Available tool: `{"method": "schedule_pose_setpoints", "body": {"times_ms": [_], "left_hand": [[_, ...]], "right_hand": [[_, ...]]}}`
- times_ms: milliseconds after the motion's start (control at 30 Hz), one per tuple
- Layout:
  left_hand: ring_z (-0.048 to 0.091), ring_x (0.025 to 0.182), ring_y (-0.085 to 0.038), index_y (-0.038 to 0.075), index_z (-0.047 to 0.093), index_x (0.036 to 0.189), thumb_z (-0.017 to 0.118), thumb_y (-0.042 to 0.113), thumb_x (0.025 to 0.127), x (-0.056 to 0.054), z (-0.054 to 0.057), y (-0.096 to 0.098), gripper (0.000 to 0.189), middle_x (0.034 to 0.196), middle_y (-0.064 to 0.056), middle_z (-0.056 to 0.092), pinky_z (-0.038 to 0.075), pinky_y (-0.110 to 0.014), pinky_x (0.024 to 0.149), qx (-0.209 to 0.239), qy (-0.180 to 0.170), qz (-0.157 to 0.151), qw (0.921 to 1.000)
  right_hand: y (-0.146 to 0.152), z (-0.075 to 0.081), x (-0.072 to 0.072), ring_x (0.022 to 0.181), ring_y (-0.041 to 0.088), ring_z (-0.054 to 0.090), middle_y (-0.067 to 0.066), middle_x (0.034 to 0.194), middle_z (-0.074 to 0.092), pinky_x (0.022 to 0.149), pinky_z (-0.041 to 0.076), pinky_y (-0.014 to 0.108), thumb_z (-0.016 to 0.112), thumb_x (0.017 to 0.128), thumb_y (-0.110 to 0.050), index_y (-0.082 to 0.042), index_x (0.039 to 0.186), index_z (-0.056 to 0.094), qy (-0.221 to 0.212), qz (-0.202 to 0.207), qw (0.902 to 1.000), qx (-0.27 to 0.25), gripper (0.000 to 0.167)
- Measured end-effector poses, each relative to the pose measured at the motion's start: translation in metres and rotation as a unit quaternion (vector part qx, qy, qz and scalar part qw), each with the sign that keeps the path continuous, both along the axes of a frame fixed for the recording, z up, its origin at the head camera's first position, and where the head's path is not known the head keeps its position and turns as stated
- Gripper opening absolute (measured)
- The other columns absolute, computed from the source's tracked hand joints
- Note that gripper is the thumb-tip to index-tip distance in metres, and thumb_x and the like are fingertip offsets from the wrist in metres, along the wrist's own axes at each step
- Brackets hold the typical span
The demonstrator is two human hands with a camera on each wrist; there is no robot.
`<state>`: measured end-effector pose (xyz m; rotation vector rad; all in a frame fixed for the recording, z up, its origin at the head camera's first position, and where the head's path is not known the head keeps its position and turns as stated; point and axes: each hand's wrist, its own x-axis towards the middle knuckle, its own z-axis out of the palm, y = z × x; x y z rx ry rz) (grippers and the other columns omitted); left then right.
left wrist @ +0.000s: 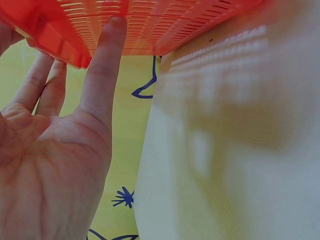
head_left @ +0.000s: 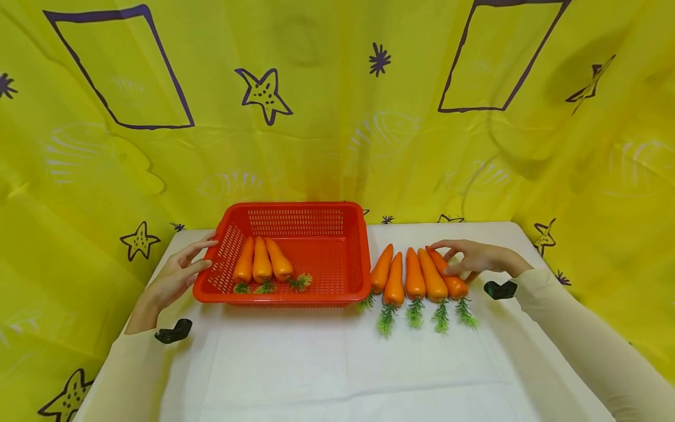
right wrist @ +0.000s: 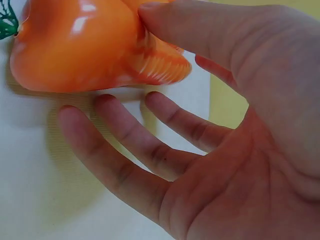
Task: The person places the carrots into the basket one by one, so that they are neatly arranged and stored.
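A red plastic basket (head_left: pixel 295 297) stands on the white table, with three orange toy carrots (head_left: pixel 262 261) at its left end. My left hand (head_left: pixel 176 278) touches the basket's left side with extended fingers; in the left wrist view its thumb (left wrist: pixel 105 65) lies against the slotted wall. To the right of the basket, several more carrots with green tops lie in a row. My right hand (head_left: pixel 477 258) pinches the rightmost carrot (head_left: pixel 454 286) near its narrow end. In the right wrist view the thumb rests on that carrot, the index finger is partly hidden behind it, and the other fingers spread beside it.
A white cloth (head_left: pixel 337 369) covers the table. Yellow curtain (head_left: pixel 327 146) with purple starfish drawings hangs behind and around it. The leftmost carrot (head_left: pixel 382 269) of the row lies right beside the basket's right wall. Small black devices sit at both wrists.
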<state>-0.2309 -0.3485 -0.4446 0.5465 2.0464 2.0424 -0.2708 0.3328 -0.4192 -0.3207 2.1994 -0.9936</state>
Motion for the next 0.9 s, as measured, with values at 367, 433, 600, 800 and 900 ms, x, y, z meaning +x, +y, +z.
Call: {"method": "schedule_pose_setpoints", "body": {"times_ms": [367,433,600,800,900], "left_hand": [[0.018,0.153,-0.015,-0.002,0.044,0.151,0.048,-0.003,0.106,-0.0011,-0.0005,-0.0004,0.045,0.172,-0.001,0.013,0.05,-0.022,0.101,-0.006,0.0,0.004,1.0],[0.017,0.153,-0.016,-0.002,0.045,0.15,0.048,-0.003,0.106,-0.0011,-0.0009,-0.0008,0.045,0.173,-0.002,0.012,0.05,-0.021,0.101,-0.005,-0.001,0.003,1.0],[0.01,0.155,-0.024,-0.002,0.045,0.15,0.048,-0.003,0.106,-0.001,-0.001,-0.001,0.045,0.173,-0.002,0.011,0.049,-0.021,0.101,-0.002,-0.002,0.002,1.0],[0.007,0.156,-0.028,-0.002,0.045,0.15,0.048,-0.003,0.106,-0.0009,-0.0009,-0.0009,0.045,0.173,-0.001,0.011,0.05,-0.021,0.101,-0.001,-0.004,0.003,1.0],[0.007,0.156,-0.029,-0.002,0.045,0.15,0.048,-0.003,0.106,-0.0008,-0.0009,-0.0005,0.045,0.173,-0.001,0.011,0.05,-0.021,0.101,0.0,-0.005,0.003,1.0]], "right_hand": [[-0.0004,-0.0044,0.0021,0.099,0.03,0.065,0.031,0.145,0.039,0.077,0.061,0.045,0.075,0.096,-0.023,-0.014,0.161,0.032,-0.005,0.0,0.9999,0.011,0.079],[-0.0008,-0.0043,0.0028,0.097,0.03,0.066,0.031,0.144,0.04,0.076,0.062,0.045,0.075,0.096,-0.022,-0.013,0.161,0.032,-0.002,0.0,1.0,0.009,0.078],[-0.0009,-0.0044,0.0039,0.092,0.029,0.067,0.03,0.139,0.042,0.073,0.062,0.045,0.075,0.096,-0.02,-0.011,0.16,0.034,0.01,0.002,0.9999,0.004,0.077],[-0.0005,-0.0045,0.0048,0.091,0.029,0.067,0.029,0.138,0.043,0.072,0.062,0.045,0.074,0.096,-0.018,-0.01,0.159,0.035,0.02,-0.002,0.9998,-0.002,0.075],[-0.0004,-0.0052,0.0055,0.091,0.029,0.067,0.03,0.139,0.043,0.071,0.062,0.045,0.074,0.096,-0.018,-0.009,0.159,0.036,0.024,-0.004,0.9997,-0.006,0.073]]}}
